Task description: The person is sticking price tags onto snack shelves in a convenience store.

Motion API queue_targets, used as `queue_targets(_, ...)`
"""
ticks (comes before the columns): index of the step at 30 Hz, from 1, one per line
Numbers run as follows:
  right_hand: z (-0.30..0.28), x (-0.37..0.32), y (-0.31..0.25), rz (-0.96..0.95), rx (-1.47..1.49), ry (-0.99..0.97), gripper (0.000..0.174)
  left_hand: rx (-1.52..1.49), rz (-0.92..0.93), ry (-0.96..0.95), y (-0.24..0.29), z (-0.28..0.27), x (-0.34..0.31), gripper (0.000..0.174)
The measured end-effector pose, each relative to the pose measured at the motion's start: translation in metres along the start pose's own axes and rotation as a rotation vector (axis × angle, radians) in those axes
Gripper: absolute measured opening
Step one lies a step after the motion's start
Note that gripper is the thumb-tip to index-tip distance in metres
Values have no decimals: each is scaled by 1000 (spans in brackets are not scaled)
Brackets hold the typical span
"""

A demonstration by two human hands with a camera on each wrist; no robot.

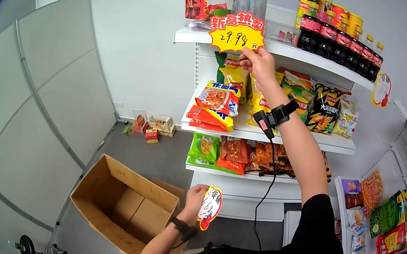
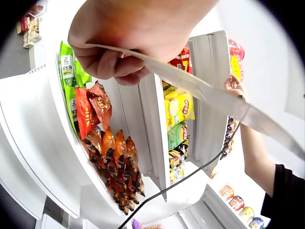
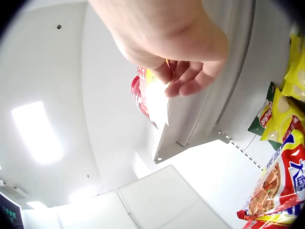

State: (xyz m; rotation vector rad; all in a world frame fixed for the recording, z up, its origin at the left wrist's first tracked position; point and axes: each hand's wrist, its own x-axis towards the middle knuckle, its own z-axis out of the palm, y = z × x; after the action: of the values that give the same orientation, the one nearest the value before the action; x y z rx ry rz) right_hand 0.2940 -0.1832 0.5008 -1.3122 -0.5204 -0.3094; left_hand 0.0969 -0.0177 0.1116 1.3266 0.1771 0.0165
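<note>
The right hand (image 1: 261, 70) pinches a yellow and red price sign (image 1: 237, 32) reading 29.98 by its lower right, at the top shelf's front edge (image 1: 280, 48). In the right wrist view, thumb and fingers of that hand (image 3: 176, 52) meet at the sign (image 3: 151, 95). Lower down, the left hand (image 1: 195, 200) grips a white, red-edged price card (image 1: 209, 209) beside an open carton (image 1: 122, 204). From the left wrist view, curled fingers of the left hand (image 2: 124, 43) hold this card (image 2: 205, 93), seen nearly edge-on.
A big red-lidded jar (image 1: 207, 0), a glass container (image 1: 249, 4) and several dark bottles (image 1: 334, 39) stand on the top shelf. Chip bags (image 1: 324, 109) and noodle packs (image 1: 217, 100) fill the shelf below. A black cable (image 1: 259, 205) hangs from the right wrist. Small boxes (image 1: 161, 124) lie on the floor.
</note>
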Motion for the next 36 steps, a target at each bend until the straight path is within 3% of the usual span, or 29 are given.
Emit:
queue_targets(2, 6, 9, 4, -47, 26, 43, 16, -11, -3, 15, -3, -4, 4, 18)
queue_targets(11, 29, 18, 15, -226, -359, 353, 22, 4, -28, -39, 0, -10, 19, 18)
queue_targets(17, 25, 17, 7, -233, -831, 460, 37, -39, -84, -73, -5, -27, 26, 18)
queue_targets(18, 23, 16, 2, -136, -897, 442, 43, -33, -80, -74, -4, -29, 26, 18)
queue_targets(21, 21, 9, -10, -90, -1025, 394, 44, -19, -64, -91, 2, -35, 24, 18)
queue_targets(22, 20, 9, -6, -126, -1033, 405, 50, -21, -71, -104, 6, -35, 22, 18)
queue_targets(25, 24, 5, -12, -3, -847, 341, 55, -10, -54, -118, 8, -36, 20, 20)
queue_targets(31, 25, -45, -21, 47, -635, 311, 55, 51, -52, -100, 5, -37, 14, 26)
queue_targets(36, 1, -146, 44, 352, -486, 20, 45, 177, -55, -101, -2, -38, 14, 34)
